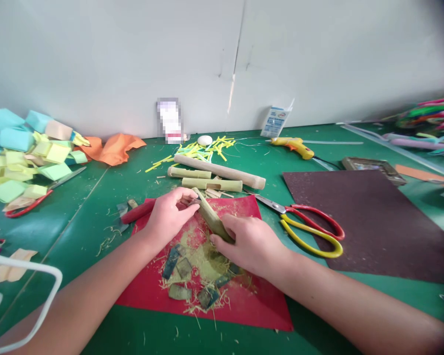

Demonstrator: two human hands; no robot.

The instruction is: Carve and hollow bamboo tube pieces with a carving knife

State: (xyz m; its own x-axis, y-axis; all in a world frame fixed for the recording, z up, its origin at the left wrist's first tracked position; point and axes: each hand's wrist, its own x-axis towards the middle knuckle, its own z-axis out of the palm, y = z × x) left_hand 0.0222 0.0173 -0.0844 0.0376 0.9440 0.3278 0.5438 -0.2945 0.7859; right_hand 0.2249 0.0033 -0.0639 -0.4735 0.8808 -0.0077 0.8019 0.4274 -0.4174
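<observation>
A short bamboo tube (211, 217) slants over a red sheet (266, 308), its far end up near my left fingers. My right hand (249, 241) is closed around its near end. At the far end, my left hand (173, 214) pinches a small dark scrap, apparently a piece of sandpaper (197, 200), against the tube; the fingers partly hide it. Below the hands, several worn dark scraps (172, 261) lie among pale dust and shavings on the red sheet. A red roll (136, 212) lies beside my left wrist.
Beyond my hands are two bamboo pieces (222, 185), a wooden rod (222, 170) and yellow strips (222, 145). Scissors (314, 229) with red and yellow handles overlap a dark brown sheet (355, 212) at right. A yellow glue gun (294, 146) lies behind; folded paper (18, 153) piles up left.
</observation>
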